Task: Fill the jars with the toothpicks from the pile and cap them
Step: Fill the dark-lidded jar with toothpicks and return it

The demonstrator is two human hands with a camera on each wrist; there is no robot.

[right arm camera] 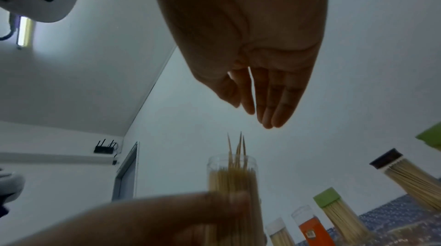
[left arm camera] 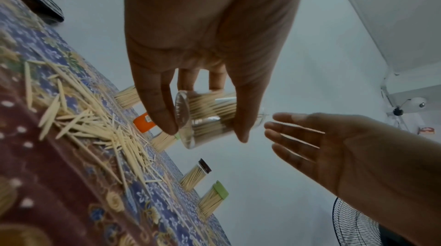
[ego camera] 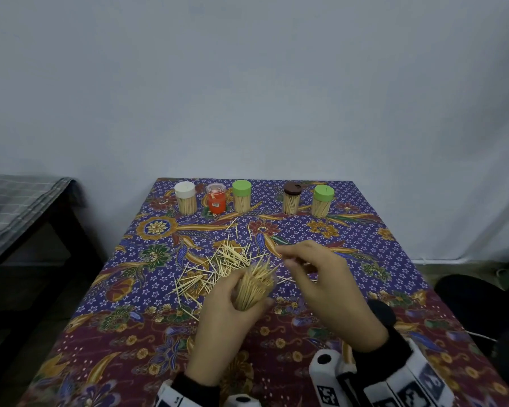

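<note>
Left hand (ego camera: 229, 306) grips the tilted open jar (ego camera: 254, 289); right hand (ego camera: 321, 277) hovers open, empty. Toothpicks (right arm camera: 236, 146) sticking out may spill.

Clear glossy plastic jar (left arm camera: 205, 118) — pale wooden toothpicks (ego camera: 221, 259) — on patterned matt cloth (ego camera: 365, 245).

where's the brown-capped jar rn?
Head view: the brown-capped jar stands upright in the back row, fourth from the left, between two green-capped jars, beyond the toothpick pile.
</note>
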